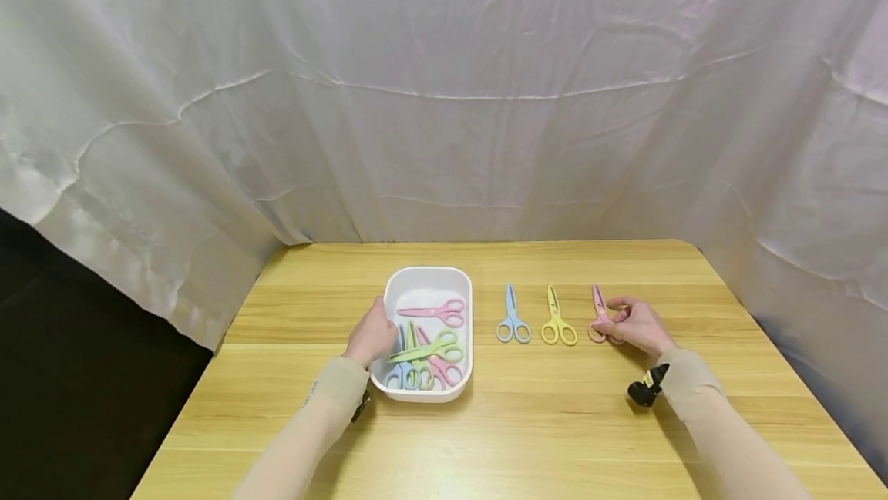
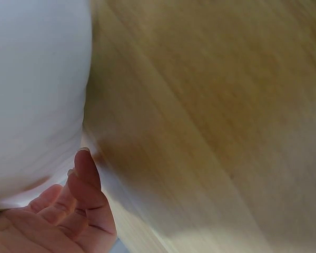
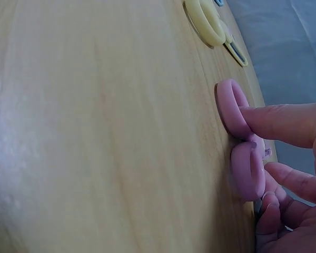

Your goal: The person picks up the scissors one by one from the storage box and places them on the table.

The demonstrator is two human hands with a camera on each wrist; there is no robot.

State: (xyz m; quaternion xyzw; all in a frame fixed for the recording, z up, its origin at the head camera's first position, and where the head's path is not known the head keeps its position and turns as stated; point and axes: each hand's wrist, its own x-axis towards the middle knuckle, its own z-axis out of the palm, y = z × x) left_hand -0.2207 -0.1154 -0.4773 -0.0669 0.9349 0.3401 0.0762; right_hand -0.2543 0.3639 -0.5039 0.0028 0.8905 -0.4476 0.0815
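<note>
My left hand [image 1: 371, 334] grips the left side of a white plastic tub [image 1: 426, 282]; in the left wrist view, its curled fingers [image 2: 87, 176] lie against the outer wall. Several scissors lie in the tub, among them pink scissors [image 1: 430, 311] at the back and green scissors [image 1: 423, 351] on top of a pile. At the right, my right hand [image 1: 641, 327] pinches another pair of pink scissors [image 3: 233, 110] by the handles. Its thumb touches one handle loop and the other fingers sit by the second loop. These scissors lie on the table, blades pointing away.
Left of the held pair, yellow scissors [image 1: 553, 315] and blue scissors [image 1: 512, 317] lie in a row, blades pointing away. The wooden table [image 1: 555, 423] ends at a pale curtain [image 1: 486, 138] behind and to the right. Something black [image 1: 90, 377] fills the lower left.
</note>
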